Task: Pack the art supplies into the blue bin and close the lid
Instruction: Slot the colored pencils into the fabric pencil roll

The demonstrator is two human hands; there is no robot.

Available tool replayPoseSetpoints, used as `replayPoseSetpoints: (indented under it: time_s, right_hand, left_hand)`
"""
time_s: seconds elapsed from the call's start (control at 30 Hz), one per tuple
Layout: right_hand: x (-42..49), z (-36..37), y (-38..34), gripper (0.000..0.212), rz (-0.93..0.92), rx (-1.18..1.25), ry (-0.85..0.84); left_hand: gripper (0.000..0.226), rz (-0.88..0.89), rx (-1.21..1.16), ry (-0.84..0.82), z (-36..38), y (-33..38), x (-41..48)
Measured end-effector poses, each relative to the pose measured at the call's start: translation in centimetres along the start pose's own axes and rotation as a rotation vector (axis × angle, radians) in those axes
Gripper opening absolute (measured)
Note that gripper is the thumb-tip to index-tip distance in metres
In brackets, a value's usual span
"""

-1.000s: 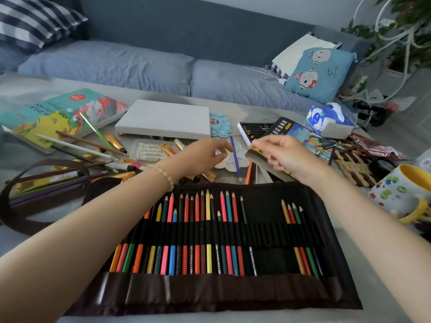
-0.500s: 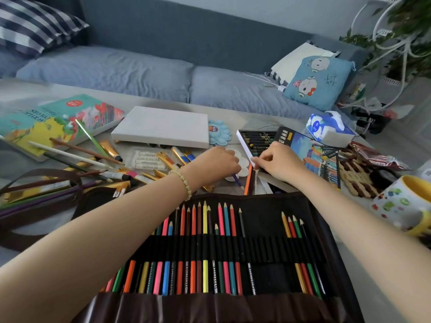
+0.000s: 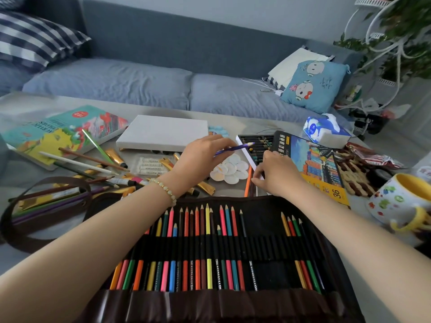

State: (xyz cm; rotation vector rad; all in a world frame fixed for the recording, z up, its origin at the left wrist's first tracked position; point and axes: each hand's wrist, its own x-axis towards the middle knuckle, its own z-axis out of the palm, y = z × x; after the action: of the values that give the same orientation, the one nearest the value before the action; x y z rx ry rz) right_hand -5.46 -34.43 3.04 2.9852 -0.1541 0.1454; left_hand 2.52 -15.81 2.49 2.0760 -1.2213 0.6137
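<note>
A dark roll-up pencil case [image 3: 268, 206] lies open in front of me, with several coloured pencils [image 3: 205, 241] in its loops. My left hand [image 3: 198, 162] holds a purple pencil [image 3: 235, 148] raised above a white flower palette [image 3: 229, 170]. My right hand [image 3: 277, 176] reaches down to an orange pencil [image 3: 247, 183] lying by the pastel tray [image 3: 254, 145], fingertips curled at it. Whether it grips the pencil I cannot tell. No blue bin is in view.
A white canvas [image 3: 163, 132], paint tubes [image 3: 116, 157], brushes [image 3: 77, 159] and an acrylic pad [image 3: 46, 134] lie to the left. A pastel box lid [image 3: 312, 159], tissue pack [image 3: 326, 131] and mug [image 3: 401, 201] sit on the right. A sofa [image 3: 163, 66] stands behind the table.
My left hand has lifted the purple pencil off the table. My right hand moved down and left toward the orange pencil. The camera shifted closer.
</note>
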Motion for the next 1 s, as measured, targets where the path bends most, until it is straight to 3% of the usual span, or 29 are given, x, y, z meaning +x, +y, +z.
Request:
replayPoseSetpoints:
  time_s: [0.13, 0.3, 0.37, 0.6, 0.83, 1.0]
  right_hand:
    - [0.1, 0.3, 0.8, 0.021, 0.051, -0.044, 0.016]
    - [0.8, 1.0, 0.3, 0.069, 0.205, -0.151, -0.068]
    - [1.0, 1.3, -0.7, 0.078, 0.208, -0.204, -0.066]
    - [1.8, 2.0, -3.1, 0.075, 0.333, -0.055, -0.129]
    - [2.2, 2.3, -3.7, 0.06, 0.354, -0.102, -0.154]
    - [2.9, 1.7, -3.0, 0.053, 0.412, 0.045, -0.233]
  left_hand:
    - [0.018, -0.076, -0.026, 0.007, -0.1, -0.6, -0.6]
    - [0.019, -0.125, -0.036, -0.006, 0.1, -1.0, -1.1]
    - [0.019, -0.147, -0.055, 0.001, 0.0, -0.9, -1.1]
    - [0.02, -0.266, -0.16, 0.02, -0.4, -0.9, -0.8]
    - [0.016, -0.427, -0.365, 0.111, -0.7, -0.5, -0.5]
    - [0.01, -0.576, -0.642, 0.217, -2.1, -0.3, 0.5]
